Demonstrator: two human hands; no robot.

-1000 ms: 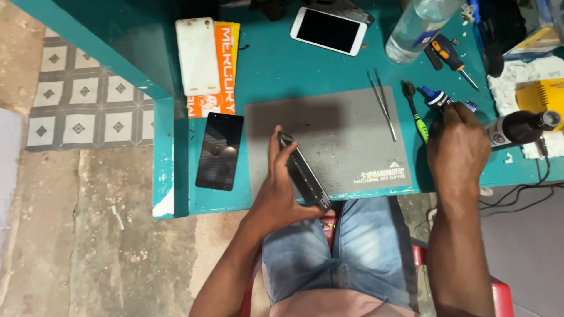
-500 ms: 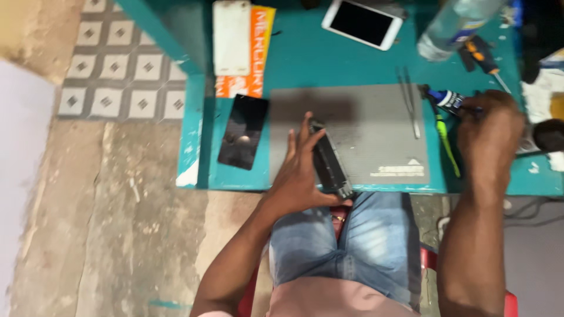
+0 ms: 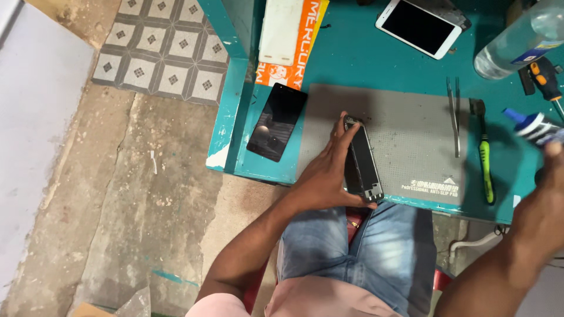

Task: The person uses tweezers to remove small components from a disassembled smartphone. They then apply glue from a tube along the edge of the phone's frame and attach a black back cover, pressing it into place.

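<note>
Left hand (image 3: 326,176) grips the opened phone (image 3: 362,159) on edge; blurred right hand (image 3: 549,176), cut off, grip unclear.

The phone (image 3: 363,161) is standing on its long edge on the grey mat (image 3: 405,135), tilting slightly, its dark opened frame showing, one end reaching the mat's near edge. The left hand (image 3: 326,173) is gripping it from the side, fingers lying along its top edge. The small blue-and-white bottle (image 3: 531,125) is sitting in the blurred right hand (image 3: 549,176), lying slanted, cap pointing away.
</note>
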